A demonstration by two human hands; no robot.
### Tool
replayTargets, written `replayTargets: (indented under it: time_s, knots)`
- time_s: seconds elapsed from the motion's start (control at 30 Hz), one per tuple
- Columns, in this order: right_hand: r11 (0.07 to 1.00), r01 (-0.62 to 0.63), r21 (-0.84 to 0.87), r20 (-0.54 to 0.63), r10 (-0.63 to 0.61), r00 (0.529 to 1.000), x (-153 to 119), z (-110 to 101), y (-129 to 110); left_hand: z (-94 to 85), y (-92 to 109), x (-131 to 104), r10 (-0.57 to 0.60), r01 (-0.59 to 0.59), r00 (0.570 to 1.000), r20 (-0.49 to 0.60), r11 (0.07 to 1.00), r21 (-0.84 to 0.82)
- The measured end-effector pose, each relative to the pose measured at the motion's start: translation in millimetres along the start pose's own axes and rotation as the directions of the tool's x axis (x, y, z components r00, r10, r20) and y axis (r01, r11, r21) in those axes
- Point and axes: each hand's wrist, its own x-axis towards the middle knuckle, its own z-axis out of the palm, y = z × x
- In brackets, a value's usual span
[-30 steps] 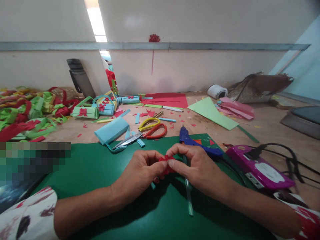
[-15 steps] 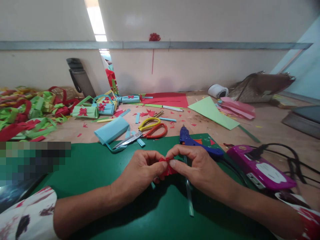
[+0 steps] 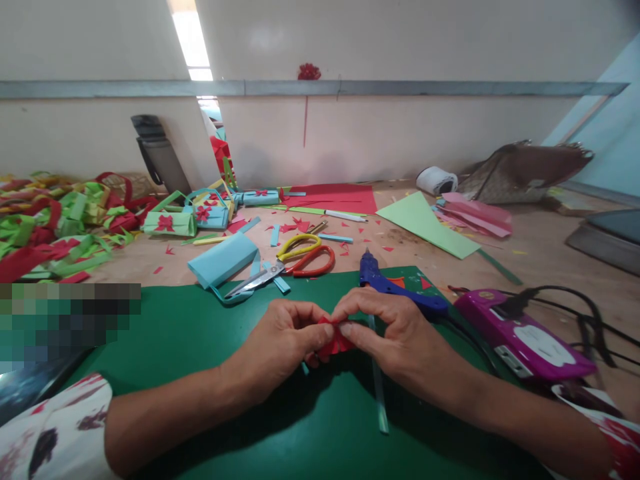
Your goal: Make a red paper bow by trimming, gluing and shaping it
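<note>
A small red paper piece (image 3: 336, 340) is pinched between both hands above the green mat (image 3: 200, 347). My left hand (image 3: 287, 333) grips its left side with thumb and fingers, and my right hand (image 3: 387, 327) holds its upper right side. The fingers cover part of the paper. Under my right hand lies a clear glue stick (image 3: 379, 393). Just beyond that hand rests a blue glue gun (image 3: 395, 287). Scissors with yellow and red handles (image 3: 285, 267) lie beside a folded light blue paper piece (image 3: 225, 259).
Finished small paper bags (image 3: 170, 223) with red bows stand at the back left, near a heap of coloured paper (image 3: 75, 213) and a dark bottle (image 3: 163, 157). A purple power strip (image 3: 525, 337) with cables lies right. Light green paper (image 3: 430, 225) and a handbag (image 3: 525, 173) are behind.
The red paper looks slightly more spread below my fingertips. Both hands keep their hold and have barely moved.
</note>
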Motion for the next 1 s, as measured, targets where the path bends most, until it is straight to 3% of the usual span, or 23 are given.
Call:
replayTargets:
  time_s: [0.4,1.0]
  knots:
    - [0.999,-0.025,-0.034,-0.009,0.025,1.0,-1.4,-1.2,-0.7,-0.8,-0.5,0.2,0.005,-0.005,1.0,0.014,0.999,0.031]
    - [0.996,0.083,-0.023,-0.035,-0.084,0.996,-0.7,-0.2,2.8,-3.0,-1.9,1.8,-0.007,0.007,1.0,0.015,1.0,-0.004]
